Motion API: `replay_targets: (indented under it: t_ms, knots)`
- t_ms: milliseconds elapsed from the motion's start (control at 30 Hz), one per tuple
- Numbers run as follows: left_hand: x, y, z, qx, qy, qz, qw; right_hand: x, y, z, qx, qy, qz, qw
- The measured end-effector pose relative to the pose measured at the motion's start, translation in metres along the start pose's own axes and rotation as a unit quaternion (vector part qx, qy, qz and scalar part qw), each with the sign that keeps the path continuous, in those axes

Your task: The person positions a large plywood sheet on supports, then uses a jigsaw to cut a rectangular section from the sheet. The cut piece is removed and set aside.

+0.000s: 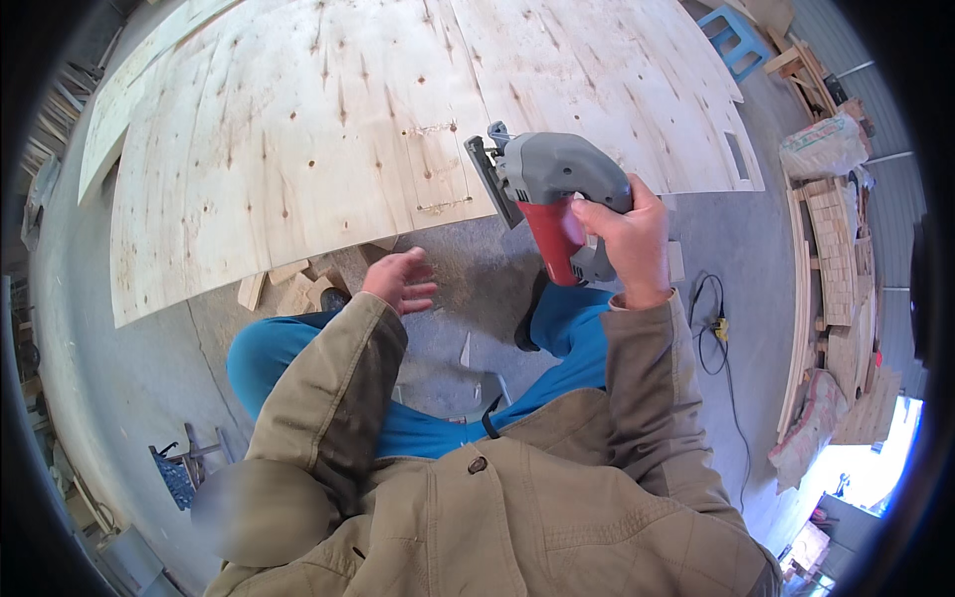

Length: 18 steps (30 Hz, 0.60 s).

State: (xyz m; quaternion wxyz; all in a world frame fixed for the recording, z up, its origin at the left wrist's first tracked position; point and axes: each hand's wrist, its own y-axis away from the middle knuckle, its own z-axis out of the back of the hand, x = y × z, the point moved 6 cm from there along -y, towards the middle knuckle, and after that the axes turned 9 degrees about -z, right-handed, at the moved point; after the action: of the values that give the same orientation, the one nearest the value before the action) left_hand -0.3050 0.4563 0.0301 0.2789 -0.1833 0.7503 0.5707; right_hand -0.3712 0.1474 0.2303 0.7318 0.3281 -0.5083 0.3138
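Note:
A grey and red jigsaw (567,169) is raised in my right hand (640,244), the fingers wrapped round its handle. Its flat metal base (492,181) is tilted upright and faces left, over the near edge of a large plywood sheet (328,129). Whether the blade touches the wood I cannot tell. My left hand (401,281) is held just short of the sheet's near edge, fingers apart, with nothing in it. Dark marked lines (438,164) form a rectangle on the plywood left of the jigsaw.
Wood offcuts (288,289) lie on the concrete floor under the sheet's near edge. A black cord with a yellow plug (719,328) runs along the floor at right. Farther right are stacked boards (831,249) and a white sack (824,146). A blue stool (734,42) stands beyond the sheet.

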Motion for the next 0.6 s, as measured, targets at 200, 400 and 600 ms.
replay_targets:
  t_ms: [200,400,600]
  knots:
    - [-0.082,0.112,-0.046,0.037,-0.576,-0.598,0.556,-0.005,-0.002,0.007,0.006,0.019,0.001,1.000]
    - [-0.130,0.170,-0.038,0.167,-0.295,-0.558,0.757,-0.006,-0.004,0.007,0.008,0.019,0.005,1.000]
    - [-0.187,0.302,-0.048,0.348,0.068,-0.614,0.705,0.001,-0.007,0.003,0.004,-0.008,0.003,1.000]
